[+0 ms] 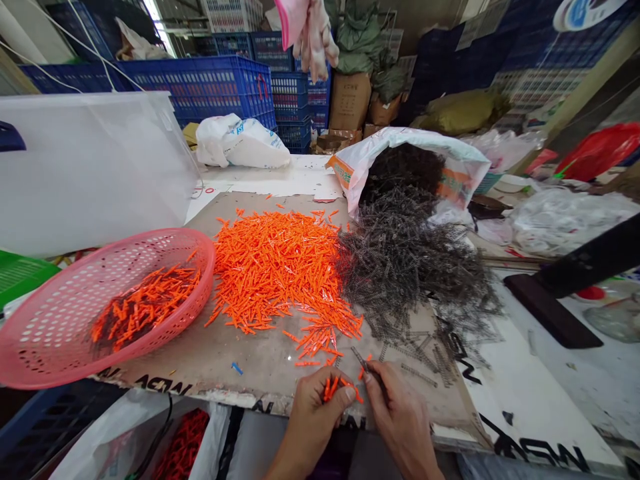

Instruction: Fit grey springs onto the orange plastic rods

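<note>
My left hand (314, 413) is closed around several small orange plastic pieces (334, 388) at the near edge of a cardboard sheet (240, 363). My right hand (397, 417) pinches a thin dark metal spring (361, 359) and points it toward the left hand. A big heap of orange pieces (280, 267) lies in the middle of the sheet. A tangled pile of dark springs (405, 267) spills beside it from a white sack (415, 147). A pink perforated basket (55, 333) at the left holds assembled orange pieces with springs (143, 303).
A translucent plastic bin (85, 167) stands at the back left, blue crates (210, 83) behind it. A white bag (240, 143) and cardboard boxes (350, 100) are further back. A dark bar (575, 273) lies at the right. Bags hang below the table's front edge.
</note>
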Available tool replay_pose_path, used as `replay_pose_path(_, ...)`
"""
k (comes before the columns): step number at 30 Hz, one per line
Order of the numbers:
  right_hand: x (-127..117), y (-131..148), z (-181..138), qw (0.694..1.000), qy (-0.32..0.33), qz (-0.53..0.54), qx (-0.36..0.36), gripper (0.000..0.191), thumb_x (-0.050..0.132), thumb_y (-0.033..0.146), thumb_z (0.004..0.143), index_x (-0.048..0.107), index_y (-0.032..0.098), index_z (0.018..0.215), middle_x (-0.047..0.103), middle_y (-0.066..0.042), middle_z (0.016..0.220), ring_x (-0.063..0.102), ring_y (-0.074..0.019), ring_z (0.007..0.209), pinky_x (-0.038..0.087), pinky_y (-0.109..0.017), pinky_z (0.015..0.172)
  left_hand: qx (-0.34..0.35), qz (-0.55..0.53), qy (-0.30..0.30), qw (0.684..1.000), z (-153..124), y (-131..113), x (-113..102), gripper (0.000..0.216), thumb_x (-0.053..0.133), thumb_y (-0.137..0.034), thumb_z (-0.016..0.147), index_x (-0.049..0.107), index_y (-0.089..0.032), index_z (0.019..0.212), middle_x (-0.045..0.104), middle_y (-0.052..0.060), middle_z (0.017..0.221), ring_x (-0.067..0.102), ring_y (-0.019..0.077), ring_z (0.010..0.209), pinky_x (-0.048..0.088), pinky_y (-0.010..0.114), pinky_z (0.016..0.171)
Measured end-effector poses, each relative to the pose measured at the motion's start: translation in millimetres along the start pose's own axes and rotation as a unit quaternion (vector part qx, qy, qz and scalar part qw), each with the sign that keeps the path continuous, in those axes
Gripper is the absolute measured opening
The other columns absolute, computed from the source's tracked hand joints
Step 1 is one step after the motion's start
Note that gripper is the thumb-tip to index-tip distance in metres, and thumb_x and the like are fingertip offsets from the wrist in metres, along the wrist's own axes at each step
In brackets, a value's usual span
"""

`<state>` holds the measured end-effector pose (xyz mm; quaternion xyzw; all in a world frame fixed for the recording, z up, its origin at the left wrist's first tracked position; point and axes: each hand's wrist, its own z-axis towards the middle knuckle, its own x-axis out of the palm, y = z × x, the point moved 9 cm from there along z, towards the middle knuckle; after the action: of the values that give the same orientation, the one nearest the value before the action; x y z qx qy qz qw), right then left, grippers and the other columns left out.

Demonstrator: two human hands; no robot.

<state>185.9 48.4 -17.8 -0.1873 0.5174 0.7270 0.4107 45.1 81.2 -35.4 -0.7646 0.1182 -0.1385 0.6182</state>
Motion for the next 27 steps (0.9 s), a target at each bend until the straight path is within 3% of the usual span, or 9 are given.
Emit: replay_pose_path(27,4.0,-2.6,-1.3,0.999,0.018,-0.039,-0.013,0.023,0.042,0.028,0.095,0.063,0.023,0.105,0.072,-0.003,0.092,0.071,-0.0183,0.078,0.055,-0.028,0.069,0.012,0.005,0.002,1.0,-1.0,-1.1,1.3,0.023,0.063,-0.036,0.082,0.066,-0.015,0.073,0.044,-0.006,0.051,0.037,0.0083,0.046,0.028,0.02,0.046)
